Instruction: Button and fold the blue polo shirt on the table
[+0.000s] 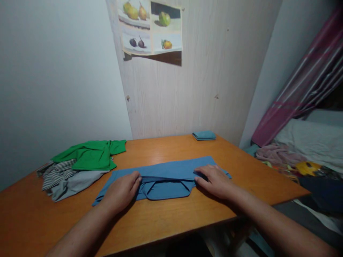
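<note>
A blue garment (166, 175) lies partly folded across the middle of the orange wooden table (166, 217), its neckline toward me. My left hand (122, 191) rests palm down on the garment's left part, its fingers curled onto a folded edge. My right hand (214, 180) lies on the right part, with the fingers pressed flat together on the fold. Neither hand lifts the cloth off the table.
A green garment (91, 154) lies on top of striped and grey clothes (61, 178) at the table's left. A small folded blue cloth (204, 135) sits at the far edge by the wooden panel. A bed with heaped clothes (289, 157) stands to the right.
</note>
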Tool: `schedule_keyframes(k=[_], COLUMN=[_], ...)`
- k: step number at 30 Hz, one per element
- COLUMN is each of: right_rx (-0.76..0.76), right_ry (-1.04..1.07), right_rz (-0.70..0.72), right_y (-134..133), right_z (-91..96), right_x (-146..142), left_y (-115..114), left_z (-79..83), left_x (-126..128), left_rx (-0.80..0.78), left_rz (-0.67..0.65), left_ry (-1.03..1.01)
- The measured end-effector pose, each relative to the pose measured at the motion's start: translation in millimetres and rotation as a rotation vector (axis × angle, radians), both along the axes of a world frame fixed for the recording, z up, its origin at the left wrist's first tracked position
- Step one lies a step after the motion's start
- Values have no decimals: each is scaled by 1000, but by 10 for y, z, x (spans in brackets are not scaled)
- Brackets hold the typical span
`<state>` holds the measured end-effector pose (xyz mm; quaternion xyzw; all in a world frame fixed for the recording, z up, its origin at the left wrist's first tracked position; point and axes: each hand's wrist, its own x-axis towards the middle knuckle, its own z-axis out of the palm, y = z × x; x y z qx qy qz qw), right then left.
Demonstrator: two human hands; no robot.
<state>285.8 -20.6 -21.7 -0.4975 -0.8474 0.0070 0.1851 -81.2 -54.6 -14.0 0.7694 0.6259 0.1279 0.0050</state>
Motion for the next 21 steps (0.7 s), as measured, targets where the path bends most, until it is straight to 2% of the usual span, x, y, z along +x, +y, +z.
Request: schedule_keyframes(k=[6,13,17,21], right_rx=[-27,-26,-12,5], right_ry=[-37,-75,-123,-124], right_rz=[32,-159,-194,-232], right_y=[-17,66,139,249], right_z=[14,-7,-19,-87], right_x=[-144,-216,-60,226], left_y=[24,33,-6,-46], left_z=[-26,-63,-94,-163], left_x=[-37,-78,-164,-380], left_rx=[-8,-22,-27,3], left_rz=[4,-32,-96,-104], left_ry=[20,-41,-63,-59])
